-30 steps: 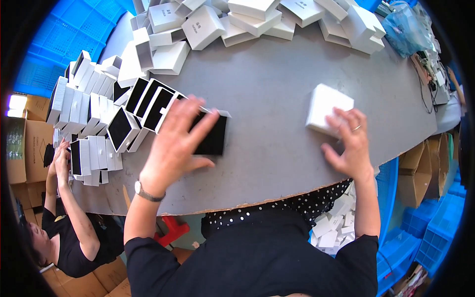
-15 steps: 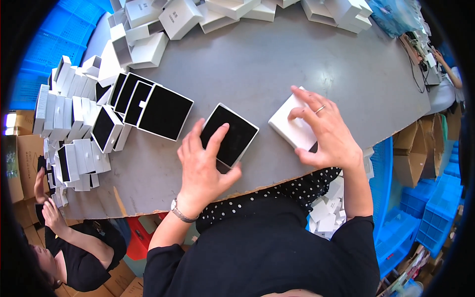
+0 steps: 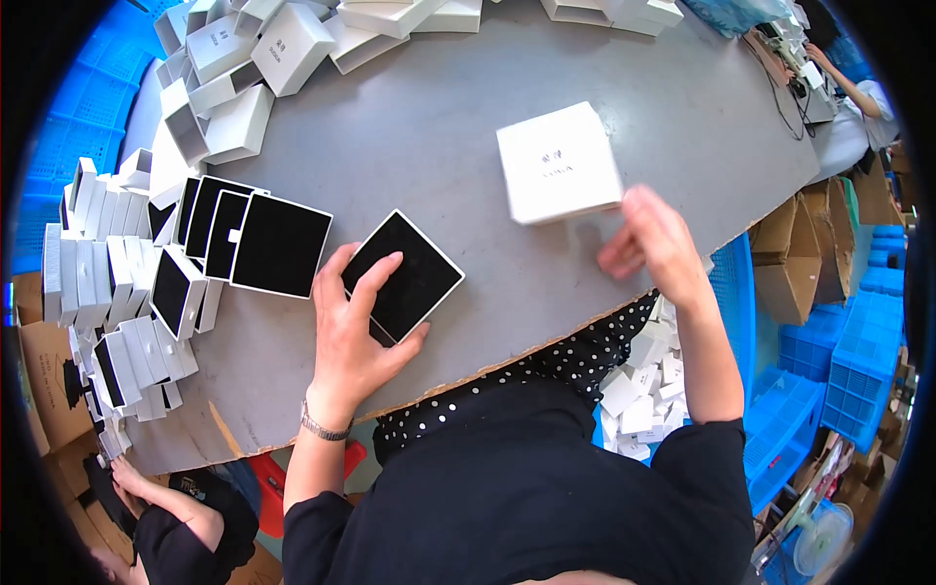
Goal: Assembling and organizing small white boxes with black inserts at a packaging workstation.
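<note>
"On the grey, worn-edged tabletop (image 3: 458, 117), what do the 2 hands have?"

"The left hand (image 3: 353, 327) is on a square white box with a black face (image 3: 414, 283), turned cornerwise just in front of the person. Its nearest corner sits between thumb and fingers, and 1 bent finger rests on the black face."

"And the right hand (image 3: 671, 252)?"

"It is blurred, with the fingers partly curled. Just beside it is a square white box with dark print (image 3: 561, 183), well apart from the black-faced box, with a shadow below its near edge. I cannot tell whether the fingertips pinch its corner or are free of it."

"What lies to the left?"

"A row of overlapping black-faced white boxes (image 3: 283, 246), near the left hand. Beyond them, toward the upper left, is a heap of open-ended white cardboard sleeves (image 3: 239, 127)."

"Anything around the person?"

"A silver wristwatch (image 3: 324, 427) circles the left wrist. Below the tabletop's right edge, small white boxes (image 3: 639, 414) lie heaped beside a blue plastic basket wall (image 3: 738, 292). At the lower left, a co-worker's bare arm (image 3: 183, 504) shows."
</note>
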Demonstrator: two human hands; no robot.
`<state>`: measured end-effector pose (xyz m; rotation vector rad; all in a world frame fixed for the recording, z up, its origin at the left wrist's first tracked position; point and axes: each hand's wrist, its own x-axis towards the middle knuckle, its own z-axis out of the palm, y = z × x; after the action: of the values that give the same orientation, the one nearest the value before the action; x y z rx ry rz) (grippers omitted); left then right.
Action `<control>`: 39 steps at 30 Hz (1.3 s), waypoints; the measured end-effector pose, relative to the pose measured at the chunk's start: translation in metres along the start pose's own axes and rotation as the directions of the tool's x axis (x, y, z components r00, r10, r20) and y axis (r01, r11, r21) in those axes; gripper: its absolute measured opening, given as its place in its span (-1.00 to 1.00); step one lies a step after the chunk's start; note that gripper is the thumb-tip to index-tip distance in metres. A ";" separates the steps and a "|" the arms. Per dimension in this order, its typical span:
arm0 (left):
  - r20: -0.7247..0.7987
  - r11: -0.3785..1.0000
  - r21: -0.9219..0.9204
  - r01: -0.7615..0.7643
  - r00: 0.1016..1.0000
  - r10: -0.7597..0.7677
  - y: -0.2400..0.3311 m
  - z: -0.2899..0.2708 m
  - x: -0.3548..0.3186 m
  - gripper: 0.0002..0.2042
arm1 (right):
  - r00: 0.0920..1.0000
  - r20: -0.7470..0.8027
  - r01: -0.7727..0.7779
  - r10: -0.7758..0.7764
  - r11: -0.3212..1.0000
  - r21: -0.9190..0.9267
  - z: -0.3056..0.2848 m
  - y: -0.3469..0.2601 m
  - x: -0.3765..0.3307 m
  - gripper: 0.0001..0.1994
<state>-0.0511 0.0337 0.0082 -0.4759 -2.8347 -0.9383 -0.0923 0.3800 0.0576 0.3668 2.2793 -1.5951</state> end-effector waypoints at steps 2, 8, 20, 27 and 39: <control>-0.005 1.000 -0.012 0.009 1.000 -0.009 -0.001 -0.002 -0.001 -0.22 | 0.995 0.098 0.031 -0.009 0.974 -0.223 -0.010 0.011 -0.008 -0.66; 0.060 0.995 -0.073 -0.066 0.996 0.070 0.002 0.002 0.024 -0.26 | 0.561 0.407 0.671 -0.721 0.107 -0.734 -0.020 -0.019 0.028 -0.14; 0.138 0.975 -0.184 -0.128 0.978 0.154 -0.006 0.009 0.035 -0.27 | 0.500 0.535 0.845 -0.681 0.247 -0.475 0.058 -0.014 0.071 0.02; 0.143 0.970 -0.182 -0.162 0.971 0.189 -0.009 0.013 0.040 -0.19 | 0.553 0.480 0.819 -0.681 0.339 -0.462 0.064 -0.006 0.059 0.01; -0.115 0.897 -0.408 -0.173 0.984 0.137 0.026 0.067 0.050 0.06 | 0.522 0.382 0.826 -0.763 0.341 -0.448 0.095 -0.012 0.040 -0.07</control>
<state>-0.0907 0.1060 -0.0208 -0.6758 -2.4705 -1.4964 -0.1220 0.2870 0.0216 -1.1854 2.8642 -0.9819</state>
